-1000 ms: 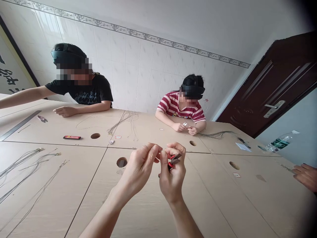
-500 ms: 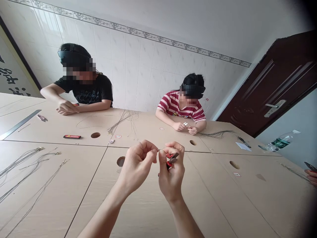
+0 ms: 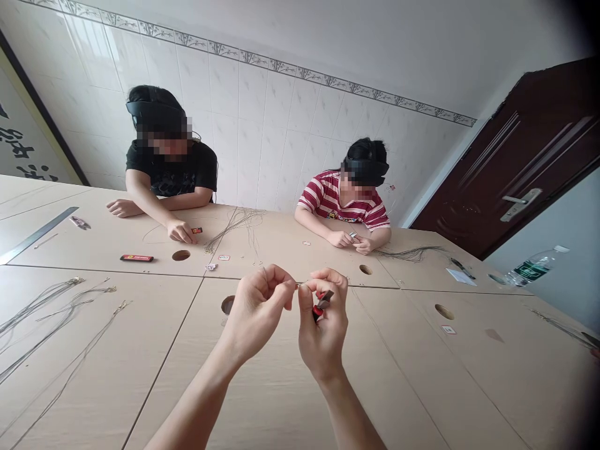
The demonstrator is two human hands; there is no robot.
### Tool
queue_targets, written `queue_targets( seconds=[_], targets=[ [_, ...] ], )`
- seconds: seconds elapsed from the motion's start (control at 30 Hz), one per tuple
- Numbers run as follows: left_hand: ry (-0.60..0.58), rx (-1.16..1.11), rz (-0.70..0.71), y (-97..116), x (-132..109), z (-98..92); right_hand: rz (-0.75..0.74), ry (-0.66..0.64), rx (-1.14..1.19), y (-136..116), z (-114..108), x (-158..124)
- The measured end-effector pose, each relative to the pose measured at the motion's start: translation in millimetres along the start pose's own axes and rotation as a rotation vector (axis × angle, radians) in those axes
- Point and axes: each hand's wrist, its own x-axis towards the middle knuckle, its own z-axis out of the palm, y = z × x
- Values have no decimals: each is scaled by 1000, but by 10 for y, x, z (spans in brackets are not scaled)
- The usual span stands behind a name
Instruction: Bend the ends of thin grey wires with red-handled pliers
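Above the table, my left hand (image 3: 257, 309) is closed in a pinch on a thin cord (image 3: 264, 274), most of which the fingers hide. Fingertip to fingertip with it, my right hand (image 3: 324, 334) pinches a tiny gold-coloured piece (image 3: 297, 285) between thumb and forefinger. Red-handled pliers (image 3: 322, 304) are tucked in the same right hand, with their dark jaws sticking up past the thumb. Whether the gold-coloured piece is fixed to the cord, I cannot tell.
Bundles of thin grey cords (image 3: 60, 334) lie at the left. Across the table (image 3: 262, 394) sit a person in black (image 3: 173, 169) and one in stripes (image 3: 347, 194). A ruler (image 3: 42, 234), a red-and-black box (image 3: 136, 258), table holes (image 3: 229, 304) and a bottle (image 3: 534, 267) are around.
My hands keep their pinch and have barely shifted. The person in black has swung one arm rightward, hand now down by a small black-and-red object. At the right edge, another hand has mostly left view.
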Motion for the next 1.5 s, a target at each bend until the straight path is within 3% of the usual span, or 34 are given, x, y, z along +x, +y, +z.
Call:
queue_targets(
  seconds=[1.0, 1.17, 1.27, 1.37, 1.43, 1.5],
  targets=[
    [15, 59, 18, -17, -13, -35, -28, -46, 21, 37, 10, -9],
    [30, 38, 36, -2, 10, -43, 162, -75, 129, 2, 9, -31],
    [67, 63, 40, -5, 42, -66, 325, 8, 295, 32, 11, 28],
    [107, 102, 49, -6, 72, -96, 691, -2, 720, 146, -15, 116],
    [133, 128, 62, -7, 92, -111, 1016, -166, 1003, 241, -55, 135],
    [147, 151, 73, -13, 115, -120, 1264, -338, 1121, 315, -103, 93]
  ],
)
